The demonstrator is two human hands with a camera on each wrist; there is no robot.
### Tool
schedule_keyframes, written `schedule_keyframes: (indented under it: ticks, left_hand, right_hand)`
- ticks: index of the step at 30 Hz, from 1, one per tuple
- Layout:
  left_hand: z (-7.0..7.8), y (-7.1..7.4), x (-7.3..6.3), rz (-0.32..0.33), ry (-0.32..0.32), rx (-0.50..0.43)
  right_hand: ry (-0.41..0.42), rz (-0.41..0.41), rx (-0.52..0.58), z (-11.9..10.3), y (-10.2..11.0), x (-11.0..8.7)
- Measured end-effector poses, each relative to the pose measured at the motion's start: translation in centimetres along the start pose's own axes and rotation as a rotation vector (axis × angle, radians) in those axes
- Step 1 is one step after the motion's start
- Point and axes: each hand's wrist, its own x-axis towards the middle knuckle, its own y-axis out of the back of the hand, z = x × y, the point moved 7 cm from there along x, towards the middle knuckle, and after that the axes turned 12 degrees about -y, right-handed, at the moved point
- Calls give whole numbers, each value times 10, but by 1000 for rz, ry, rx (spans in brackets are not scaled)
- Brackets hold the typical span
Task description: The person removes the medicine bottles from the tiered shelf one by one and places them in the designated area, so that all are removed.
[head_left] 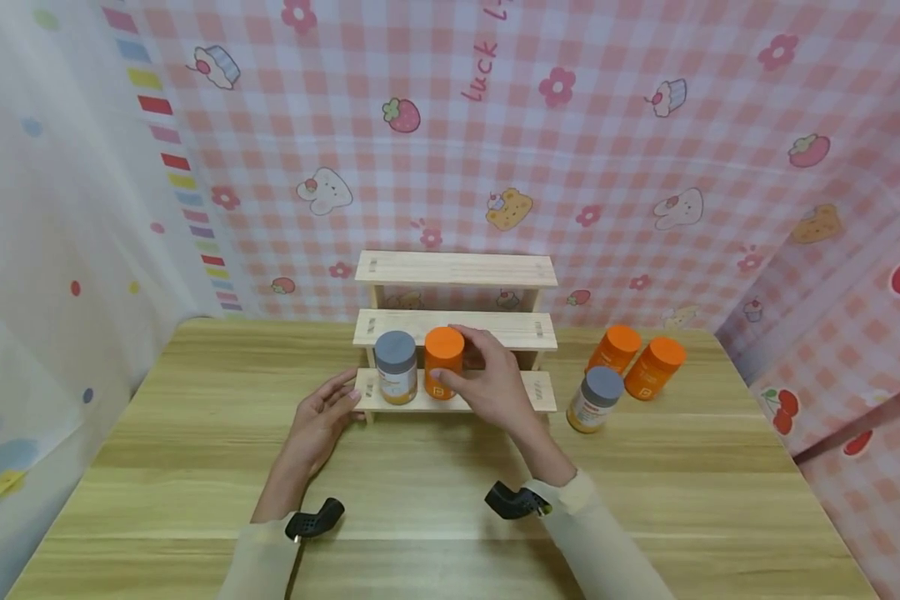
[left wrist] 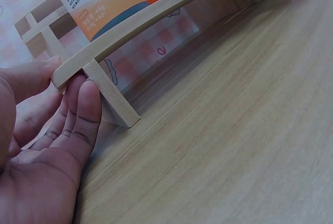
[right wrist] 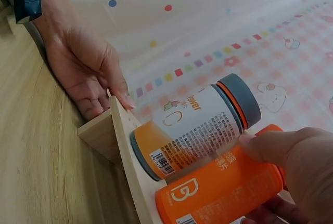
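Note:
On the lowest step of a three-tier wooden display rack stands an orange pill bottle with an orange cap. My right hand grips it from the right, thumb across its front and fingers behind. Just left of it, a white and orange bottle with a grey cap stands upright on the same step. My left hand holds the left end of that step. In the left wrist view its thumb lies at the edge of the step board, with the fingers curled underneath beside the short leg.
To the right of the rack, two orange bottles and another grey-capped bottle stand close together on the wooden table. A pink checked cloth hangs right behind the rack.

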Motion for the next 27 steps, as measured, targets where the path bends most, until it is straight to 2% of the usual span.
schedule_keyframes:
  ticks: [4, 11, 27]
  left_hand:
    - [0, 0, 1, 5, -4, 0]
    - [0, 0, 0, 8, -2, -12]
    - [-3, 2, 1, 19, 7, -20]
  right_hand:
    - [-11, 7, 10, 2, 0, 1]
    - [17, 6, 34, 4, 6, -5]
    - [40, 12, 37, 7, 37, -28]
